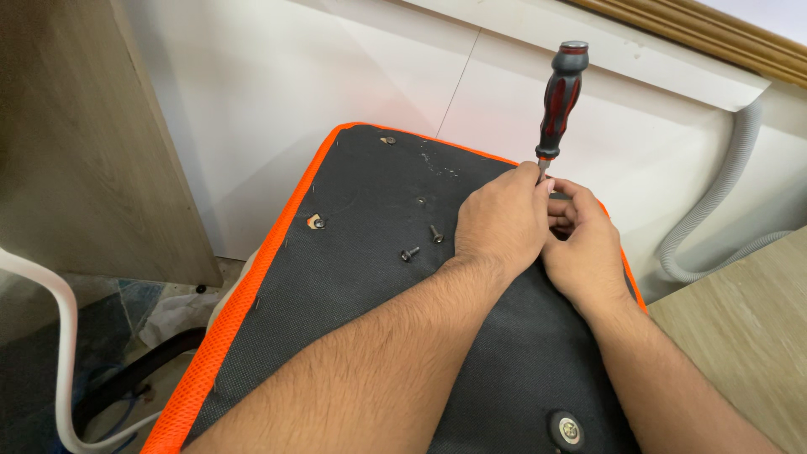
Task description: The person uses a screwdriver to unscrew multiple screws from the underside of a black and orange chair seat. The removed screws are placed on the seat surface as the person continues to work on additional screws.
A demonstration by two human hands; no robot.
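A black fabric panel with an orange mesh edge (pixel 252 294), the underside of a chair seat, lies tilted in front of me. My left hand (pixel 503 223) rests on it and pinches the metal shaft of a screwdriver (pixel 561 97) with a red and black handle, which stands nearly upright. My right hand (pixel 584 248) is curled close beside it, fingers bent at the shaft's lower end; the tip is hidden behind my hands. Two loose screws (pixel 422 244) lie on the fabric just left of my left hand.
A screw hole with torn fabric (pixel 316 222) sits near the orange edge, another fitting (pixel 387 140) near the top, a round fastener (pixel 569 430) at the bottom. A white wall panel is behind, a grey corrugated hose (pixel 714 193) right, a wooden board (pixel 84 143) left.
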